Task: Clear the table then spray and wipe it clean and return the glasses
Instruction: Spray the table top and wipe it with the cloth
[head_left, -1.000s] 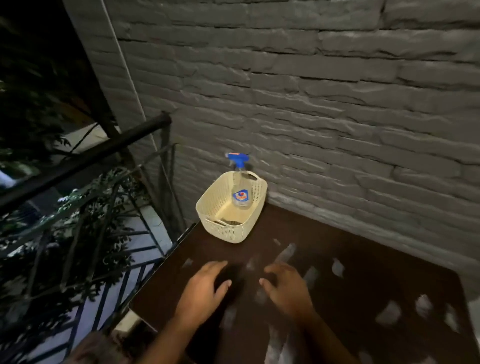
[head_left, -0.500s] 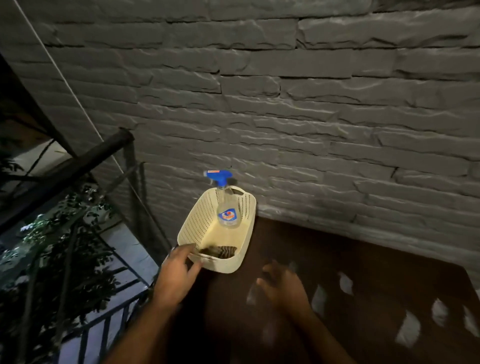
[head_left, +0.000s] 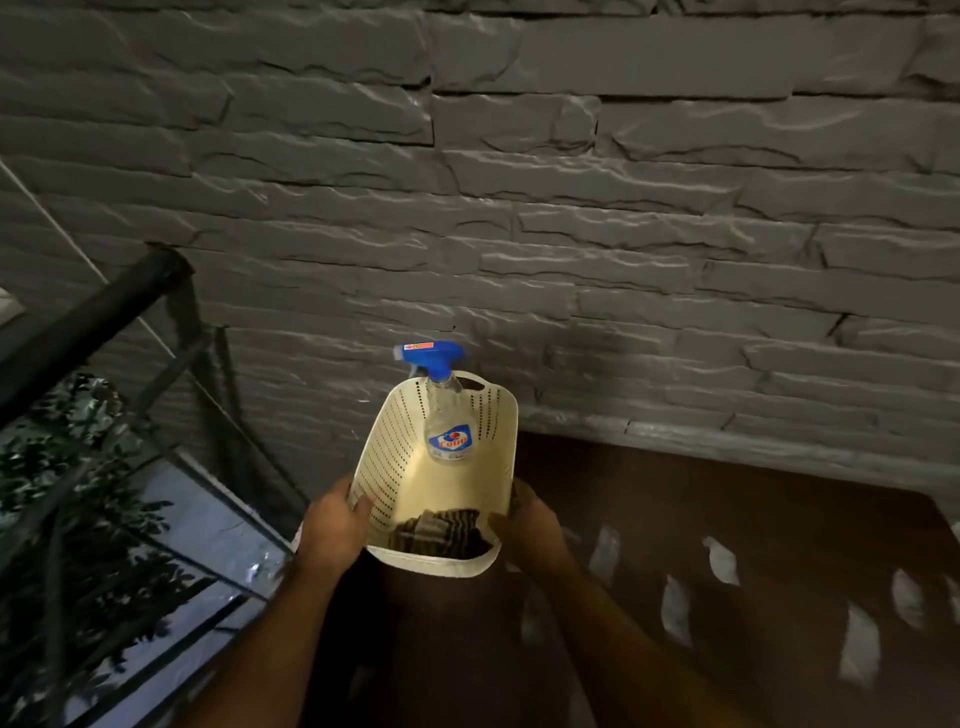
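At the centre of the frame, slightly low, a cream perforated basket is held by both hands at its near end, at the upper left corner of a dark brown table. The left hand grips the basket's left wall, thumb hooked over the rim and inside; the right hand clasps the right wall from outside, its fingers mostly hidden behind the plastic. Inside, at the far end, a clear spray bottle stands leaning against the back wall, its blue trigger head rising above the rim. The bottle's round blue and red label reads something like "Colin", though the letters are small and soft; a small orange sticker sits on top of the trigger head, its print too fine to read. At the near end of the basket lies a folded striped cloth, brown and pale, partly cut off by the rim. Pale streaks mark the table at lower right; whether they are reflections or smears is unclear. A grey stone wall fills the upper frame, and a black railing with dim foliage behind it runs along the left edge.
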